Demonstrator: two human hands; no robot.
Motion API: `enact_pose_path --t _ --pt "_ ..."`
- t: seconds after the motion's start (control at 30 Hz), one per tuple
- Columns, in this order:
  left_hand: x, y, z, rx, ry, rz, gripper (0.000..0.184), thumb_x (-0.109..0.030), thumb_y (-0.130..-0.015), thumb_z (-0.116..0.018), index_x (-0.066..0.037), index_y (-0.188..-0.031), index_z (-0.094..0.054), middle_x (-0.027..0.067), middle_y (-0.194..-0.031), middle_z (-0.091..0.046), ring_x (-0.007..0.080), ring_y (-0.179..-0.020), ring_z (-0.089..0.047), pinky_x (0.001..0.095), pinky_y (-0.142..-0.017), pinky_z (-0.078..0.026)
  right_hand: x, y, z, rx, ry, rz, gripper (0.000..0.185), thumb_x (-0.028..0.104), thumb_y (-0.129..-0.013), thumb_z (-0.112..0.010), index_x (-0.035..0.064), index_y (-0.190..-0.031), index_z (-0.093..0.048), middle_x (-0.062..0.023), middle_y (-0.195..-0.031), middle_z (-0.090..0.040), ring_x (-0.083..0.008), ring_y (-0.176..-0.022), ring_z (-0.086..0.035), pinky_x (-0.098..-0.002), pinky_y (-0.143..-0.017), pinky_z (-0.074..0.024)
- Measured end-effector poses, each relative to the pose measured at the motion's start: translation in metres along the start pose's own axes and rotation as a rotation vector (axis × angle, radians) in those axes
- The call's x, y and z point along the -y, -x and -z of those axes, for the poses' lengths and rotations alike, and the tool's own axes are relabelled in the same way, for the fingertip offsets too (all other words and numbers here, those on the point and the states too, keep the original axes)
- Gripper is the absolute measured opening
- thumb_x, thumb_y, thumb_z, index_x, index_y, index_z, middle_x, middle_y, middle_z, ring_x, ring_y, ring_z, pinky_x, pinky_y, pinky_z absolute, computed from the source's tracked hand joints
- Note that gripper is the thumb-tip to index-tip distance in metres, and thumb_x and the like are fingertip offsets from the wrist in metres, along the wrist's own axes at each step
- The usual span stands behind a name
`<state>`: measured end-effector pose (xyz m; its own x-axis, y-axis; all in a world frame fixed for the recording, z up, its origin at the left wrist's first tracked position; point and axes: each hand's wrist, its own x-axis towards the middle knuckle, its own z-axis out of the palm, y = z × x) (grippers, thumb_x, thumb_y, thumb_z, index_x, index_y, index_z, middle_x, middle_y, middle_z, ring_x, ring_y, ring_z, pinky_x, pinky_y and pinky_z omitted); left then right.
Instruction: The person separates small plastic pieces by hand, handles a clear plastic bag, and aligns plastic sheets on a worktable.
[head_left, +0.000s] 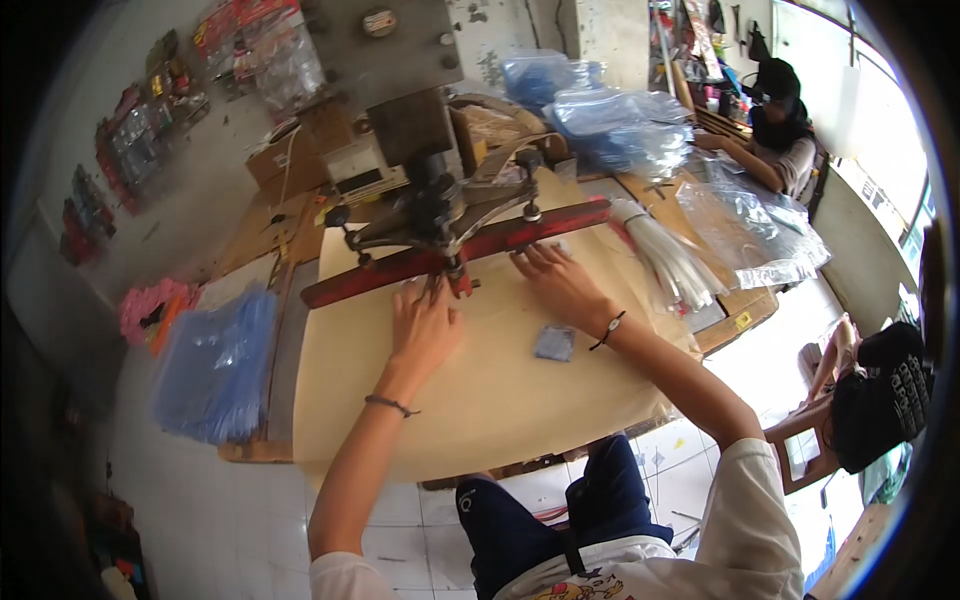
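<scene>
Under the machine's long red bar (pixel 380 272), my left hand (pixel 427 318) rests on the brown paper sheet (pixel 400 430), its fingertips close to the bar's front edge and partly hidden. My right hand (pixel 560 283) lies farther right with fingers spread, their tips at the bar's edge. Whether anything thin lies beneath my left fingers is too small to tell. A small bluish plastic piece (pixel 554 343) sits on the paper below my right hand. The bar hangs from a dark metal arm (pixel 432 190) between and beyond my hands.
Blue plastic bags (pixel 218 365) are stacked at the left. Clear strips (pixel 668 255) lie right of the bar, with clear bags (pixel 755 230) beyond. More plastic piles (pixel 620 125) stand at the back. A person (pixel 775 135) sits at the back right; another person (pixel 885 395) is at the right edge.
</scene>
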<state>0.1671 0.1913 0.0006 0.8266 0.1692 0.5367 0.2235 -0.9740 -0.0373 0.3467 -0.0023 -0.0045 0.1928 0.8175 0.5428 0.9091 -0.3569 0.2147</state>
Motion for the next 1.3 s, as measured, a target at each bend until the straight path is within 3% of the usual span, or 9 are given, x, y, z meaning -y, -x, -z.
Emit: enact_pose_path --t 0.23,0.33,0.43,0.53,0.63,0.83,1.07,1.27,1.3 --pt "-0.002 -0.004 0.001 0.034 0.038 0.025 0.037 -0.017 -0.085 -0.057 0.001 -0.117 -0.059 0.022 -0.109 -0.069 0.0409 -0.12 -0.052 0.0528 -0.098 -0.037 0.002 -0.004 0.007 0.052 -0.03 0.008 0.05 0.011 -0.094 -0.052 -0.0021 -0.142 -0.05 -0.0156 -0.127 -0.063 -0.0259 -0.124 -0.057 -0.0369 -0.106 -0.0439" --pt "-0.002 -0.007 0.005 0.139 -0.02 0.011 0.051 -0.019 -0.088 -0.056 0.007 -0.131 -0.054 0.0221 -0.126 -0.066 0.0405 -0.12 -0.055 0.0518 -0.103 -0.038 0.0 -0.005 0.0 0.057 0.008 0.025 0.048 0.013 -0.095 -0.051 -0.0021 -0.141 -0.052 -0.0145 -0.123 -0.065 -0.0245 -0.121 -0.059 -0.0369 -0.104 -0.0444" --pt "-0.006 -0.007 0.006 0.163 -0.025 0.031 0.049 -0.018 -0.089 -0.055 0.01 -0.129 -0.056 0.0246 -0.124 -0.066 0.0404 -0.121 -0.056 0.0505 -0.105 -0.038 0.002 -0.008 0.003 0.111 0.045 0.031 0.048 0.014 -0.095 -0.05 -0.002 -0.14 -0.053 -0.0149 -0.122 -0.066 -0.0239 -0.118 -0.06 -0.0371 -0.104 -0.0445" --pt "-0.004 -0.005 -0.005 0.061 0.019 0.033 0.027 -0.016 -0.087 -0.056 0.003 -0.105 -0.063 0.023 -0.106 -0.069 0.0379 -0.113 -0.058 0.0506 -0.097 -0.041 0.003 -0.007 -0.003 0.061 0.04 0.019 0.047 0.014 -0.095 -0.051 -0.0009 -0.139 -0.055 -0.0138 -0.125 -0.066 -0.0237 -0.115 -0.062 -0.0377 -0.105 -0.044" --pt "-0.004 -0.005 -0.007 0.065 -0.041 0.025 0.027 -0.017 -0.089 -0.055 0.003 -0.103 -0.064 0.0216 -0.111 -0.068 0.036 -0.114 -0.058 0.0507 -0.097 -0.041 -0.007 -0.007 -0.003 0.125 0.01 0.124 0.045 0.014 -0.094 -0.051 0.0012 -0.137 -0.058 -0.0117 -0.128 -0.066 -0.0235 -0.114 -0.063 -0.0389 -0.106 -0.0433" --pt "0.0 -0.004 -0.02 0.042 -0.017 0.063 0.037 -0.024 -0.092 -0.049 0.005 -0.107 -0.067 0.0184 -0.125 -0.067 0.0353 -0.12 -0.056 0.0502 -0.101 -0.04 -0.003 -0.005 -0.001 0.1 -0.091 0.044 0.042 0.015 -0.095 -0.052 0.0021 -0.135 -0.059 -0.0133 -0.132 -0.064 -0.0264 -0.125 -0.059 -0.046 -0.118 -0.0357" --pt "-0.002 0.001 -0.016 0.041 -0.01 0.155 0.05 -0.028 -0.092 -0.048 0.0 -0.131 -0.062 0.0175 -0.147 -0.055 0.0361 -0.124 -0.053 0.0489 -0.103 -0.037 -0.002 -0.002 0.004 0.141 -0.222 0.005 0.046 0.014 -0.096 -0.051 0.0005 -0.14 -0.054 -0.0159 -0.144 -0.056 -0.0284 -0.136 -0.05 -0.0429 -0.121 -0.0318" --pt "-0.015 0.008 0.002 0.02 -0.177 0.112 0.052 -0.022 -0.088 -0.055 -0.002 -0.136 -0.059 0.0229 -0.142 -0.057 0.036 -0.116 -0.058 0.0466 -0.098 -0.046 -0.013 0.006 0.004 0.162 -0.145 0.179 0.049 0.01 -0.093 -0.052 -0.0003 -0.141 -0.053 -0.017 -0.153 -0.047 -0.029 -0.143 -0.043 -0.0397 -0.122 -0.0311" --pt "-0.024 0.009 0.015 0.128 -0.166 0.133 0.053 -0.021 -0.087 -0.056 -0.002 -0.136 -0.059 0.0233 -0.141 -0.058 0.036 -0.115 -0.059 0.0466 -0.098 -0.047 -0.015 0.007 0.005 0.135 -0.11 0.23 0.049 0.009 -0.092 -0.054 -0.0005 -0.14 -0.054 -0.017 -0.153 -0.047 -0.029 -0.142 -0.044 -0.0398 -0.122 -0.0319"
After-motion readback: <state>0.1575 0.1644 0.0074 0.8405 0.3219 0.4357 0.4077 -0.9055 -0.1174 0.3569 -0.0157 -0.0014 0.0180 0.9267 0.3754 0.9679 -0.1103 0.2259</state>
